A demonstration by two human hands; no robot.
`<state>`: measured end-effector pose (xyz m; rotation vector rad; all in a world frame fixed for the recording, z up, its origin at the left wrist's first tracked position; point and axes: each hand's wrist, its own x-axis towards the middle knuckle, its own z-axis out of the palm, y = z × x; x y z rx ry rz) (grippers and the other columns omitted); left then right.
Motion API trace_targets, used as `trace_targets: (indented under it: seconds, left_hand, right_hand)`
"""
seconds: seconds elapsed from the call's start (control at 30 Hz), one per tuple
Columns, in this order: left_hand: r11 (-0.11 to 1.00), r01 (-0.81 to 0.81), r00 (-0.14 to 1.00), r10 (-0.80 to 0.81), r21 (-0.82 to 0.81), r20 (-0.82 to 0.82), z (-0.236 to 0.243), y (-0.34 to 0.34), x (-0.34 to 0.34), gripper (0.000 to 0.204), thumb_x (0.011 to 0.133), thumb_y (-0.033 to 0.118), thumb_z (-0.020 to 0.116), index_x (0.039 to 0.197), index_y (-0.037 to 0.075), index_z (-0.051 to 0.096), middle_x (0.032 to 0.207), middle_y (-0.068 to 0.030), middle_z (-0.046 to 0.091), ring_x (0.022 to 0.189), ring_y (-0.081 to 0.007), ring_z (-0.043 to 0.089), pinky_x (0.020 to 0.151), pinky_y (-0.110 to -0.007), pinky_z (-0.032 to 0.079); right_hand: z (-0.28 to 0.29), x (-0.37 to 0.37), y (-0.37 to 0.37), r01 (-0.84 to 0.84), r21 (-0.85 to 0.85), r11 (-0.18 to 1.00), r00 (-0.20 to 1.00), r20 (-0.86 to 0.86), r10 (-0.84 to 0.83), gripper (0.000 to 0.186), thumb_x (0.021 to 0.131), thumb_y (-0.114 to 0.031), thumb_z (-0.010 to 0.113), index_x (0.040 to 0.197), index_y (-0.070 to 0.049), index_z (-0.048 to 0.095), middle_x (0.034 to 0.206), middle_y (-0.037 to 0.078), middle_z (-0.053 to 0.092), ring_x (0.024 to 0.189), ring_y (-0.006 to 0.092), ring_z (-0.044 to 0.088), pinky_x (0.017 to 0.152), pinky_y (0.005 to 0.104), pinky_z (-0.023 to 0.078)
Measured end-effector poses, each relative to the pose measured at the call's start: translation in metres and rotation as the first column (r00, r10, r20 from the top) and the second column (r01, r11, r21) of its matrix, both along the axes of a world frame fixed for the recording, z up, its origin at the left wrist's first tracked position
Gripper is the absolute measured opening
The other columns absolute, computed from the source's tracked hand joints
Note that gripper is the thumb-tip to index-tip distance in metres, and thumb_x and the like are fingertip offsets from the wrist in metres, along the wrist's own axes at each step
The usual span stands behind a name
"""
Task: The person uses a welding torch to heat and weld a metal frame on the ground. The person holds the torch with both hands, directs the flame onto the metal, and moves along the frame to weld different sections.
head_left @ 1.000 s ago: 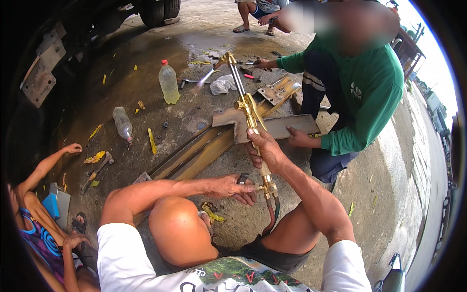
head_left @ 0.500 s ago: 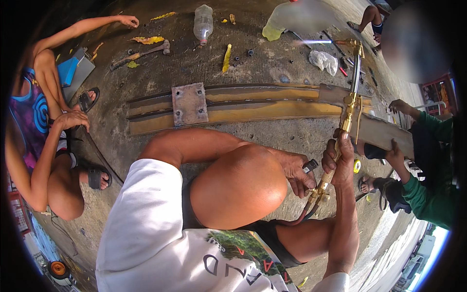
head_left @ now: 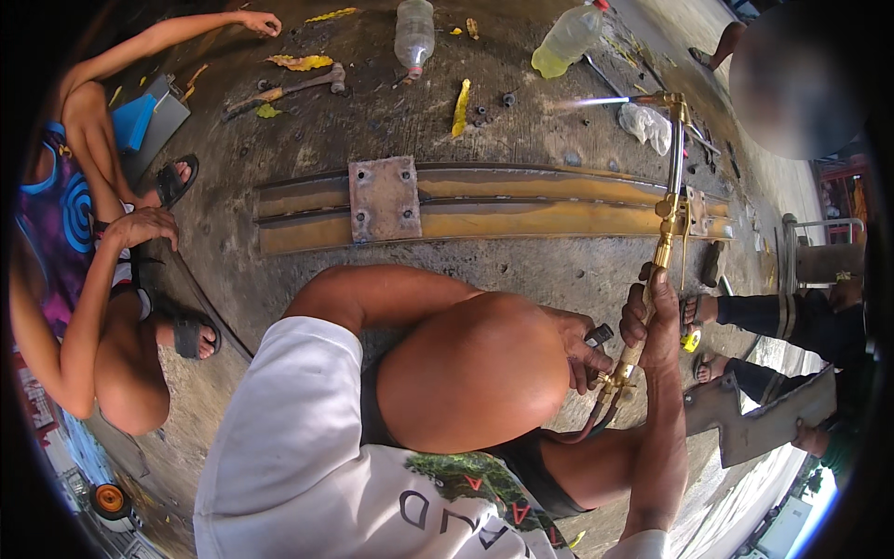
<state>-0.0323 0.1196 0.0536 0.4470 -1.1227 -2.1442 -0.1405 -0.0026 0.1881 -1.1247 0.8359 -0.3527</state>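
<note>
My right hand (head_left: pixel 652 312) grips the handle of a brass and steel cutting torch (head_left: pixel 668 228), held upright, with a thin blue-white flame (head_left: pixel 601 101) pointing left from its angled tip. My left hand (head_left: pixel 582 354), partly behind my bent knee (head_left: pixel 480 373), is closed round a small black object (head_left: pixel 601 335), possibly a lighter, beside the brass valves (head_left: pixel 619 382) at the torch's base and its hoses. Beyond my arms, two long rusty yellow steel beams (head_left: pixel 512 214) lie side by side, with a square four-holed plate (head_left: pixel 385 198) across them and a smaller plate near their right end.
At left a person (head_left: pixel 112 363) squats by a blue-and-grey box (head_left: pixel 140 121). At right another (head_left: pixel 773 317) holds a notched steel plate (head_left: pixel 764 419). Bottles (head_left: pixel 568 37), a hammer (head_left: pixel 289 90), leaves, tools and a plastic bag (head_left: pixel 643 126) lie on the concrete.
My view has swung round and down. The co-worker's notched plate has moved off the beams to the lower right. The lit torch stays in my right hand, my left hand at its base.
</note>
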Motion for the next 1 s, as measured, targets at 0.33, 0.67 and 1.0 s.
trace_targets:
  seconds: [0.33, 0.67, 1.0]
  left_hand:
    - [0.922, -0.337, 0.825, 0.387, -0.192, 0.411, -0.018, -0.032, 0.054, 0.034, 0.097, 0.023, 0.060, 0.120, -0.002, 0.066, 0.098, -0.0158, 0.073, 0.083, -0.0200, 0.072, 0.074, -0.032, 0.058]
    - [0.699, -0.378, 0.252, 0.708, -0.607, 0.659, -0.020, -0.039, 0.088, 0.028, 0.096, 0.016, 0.060, 0.115, -0.003, 0.065, 0.087, -0.0199, 0.070, 0.077, -0.0366, 0.069, 0.070, -0.043, 0.053]
    - [0.736, 0.000, 0.053, 0.676, -0.677, 0.735, 0.000, -0.114, 0.102, 0.014, 0.086, 0.007, 0.062, 0.095, -0.003, 0.064, 0.087, -0.0269, 0.067, 0.083, -0.0444, 0.066, 0.073, -0.052, 0.051]
  right_hand:
    - [0.015, 0.014, 0.002, 0.034, -0.028, 0.999, 0.999, 0.009, -0.034, 0.022, 0.100, -0.034, 0.059, 0.100, -0.014, 0.048, 0.061, -0.003, 0.040, 0.038, 0.0065, 0.036, 0.033, 0.0222, 0.031]
    - [0.015, -0.001, 0.002, 0.166, -0.045, 0.985, 0.986, -0.025, -0.167, 0.029, 0.099, -0.037, 0.060, 0.102, -0.013, 0.045, 0.061, -0.002, 0.042, 0.039, 0.0071, 0.038, 0.034, 0.0244, 0.033]
    - [0.009, -0.011, -0.005, 0.365, -0.087, 0.927, 0.929, 0.099, -0.357, 0.035, 0.097, -0.032, 0.065, 0.111, -0.007, 0.045, 0.057, -0.003, 0.045, 0.038, 0.0074, 0.044, 0.033, 0.0245, 0.038]
